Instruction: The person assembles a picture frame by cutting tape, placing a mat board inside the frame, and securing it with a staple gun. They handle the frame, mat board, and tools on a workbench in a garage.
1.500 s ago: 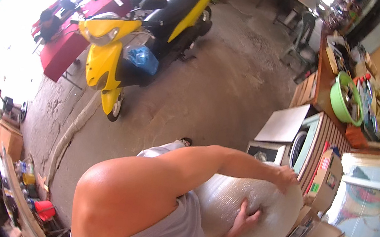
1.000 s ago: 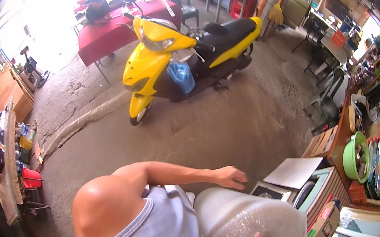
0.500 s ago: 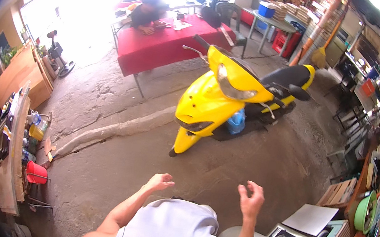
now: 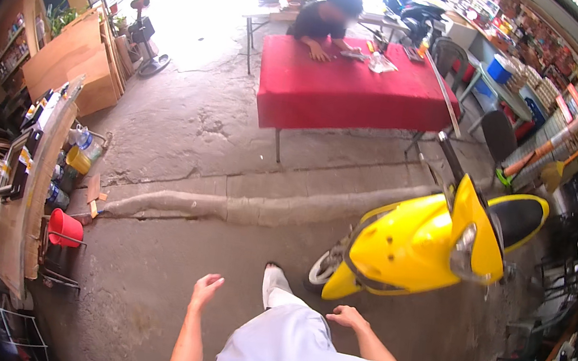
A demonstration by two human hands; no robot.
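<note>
Both hands empty: left hand fingers spread loose over concrete floor; right hand relaxed, grasping nothing, just beside yellow scooter front wheel. Judgement: keep foot clear of wheel, pass scooter wide.

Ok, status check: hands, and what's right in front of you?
Left hand open, empty. Right hand open, empty, nearest the glossy yellow scooter. Red-clothed table beyond, a person leaning on it. Red bucket off left.
</note>
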